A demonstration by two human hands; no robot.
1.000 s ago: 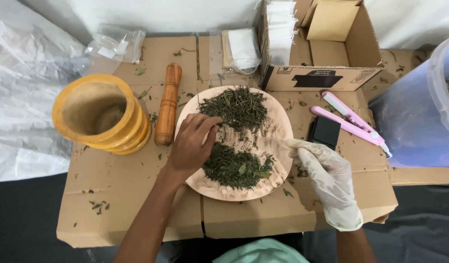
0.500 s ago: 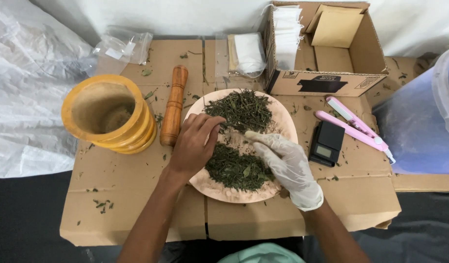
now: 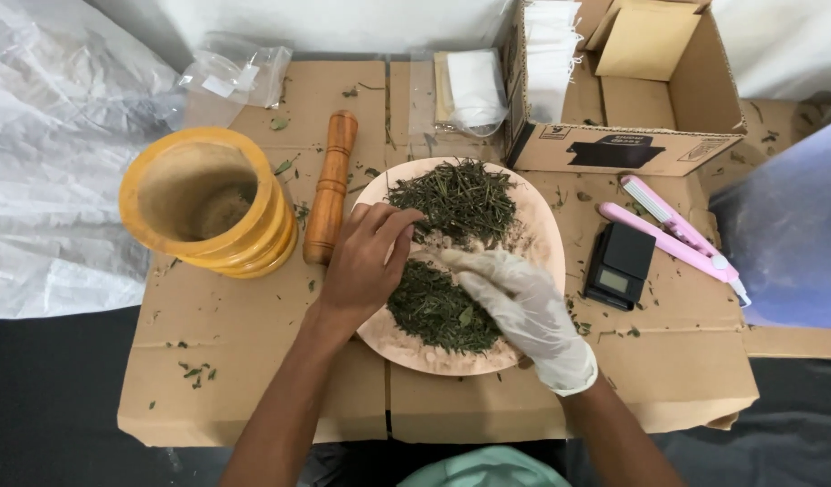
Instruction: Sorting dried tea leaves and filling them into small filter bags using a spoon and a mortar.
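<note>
- On the round pale wooden plate (image 3: 542,236), my gloved right hand (image 3: 524,311) has slid further left since a moment ago; its fingers, pressed together, now meet my bare left hand (image 3: 366,261).
- I see the left fingertips curled, pinching at the dried green herb (image 3: 452,200), so sorting goes on.

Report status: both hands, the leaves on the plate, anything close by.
Left hand bare, right hand gloved, fingertips meeting over plate. Dried leaves in two heaps, far and near. Pestle lies just left of plate; scale right.
</note>
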